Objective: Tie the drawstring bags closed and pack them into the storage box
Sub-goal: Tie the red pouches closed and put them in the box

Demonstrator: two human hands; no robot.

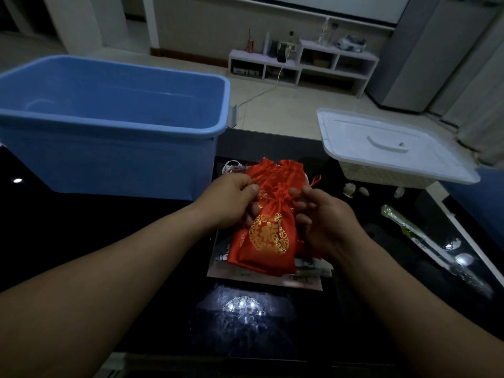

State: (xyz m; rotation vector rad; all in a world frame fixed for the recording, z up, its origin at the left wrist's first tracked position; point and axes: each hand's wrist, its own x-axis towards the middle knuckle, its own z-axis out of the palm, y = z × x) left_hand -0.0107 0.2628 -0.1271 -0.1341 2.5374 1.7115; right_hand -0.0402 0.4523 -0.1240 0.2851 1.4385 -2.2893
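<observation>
A red drawstring bag (268,238) with a gold emblem hangs between my hands above the black table. My left hand (229,199) pinches the cord at the left of the bag's gathered neck. My right hand (321,216) pinches the cord at the right of the neck. More red bags (281,171) lie in a pile just behind it, on some papers. The blue storage box (114,115) stands open at the far left, and I see nothing inside it.
A white lidded basket (392,148) sits at the far right. Papers (300,279) lie under the bags. A long wrapped stick (414,236) and small white bits (351,189) lie on the right side. The table's far edge runs just behind the box.
</observation>
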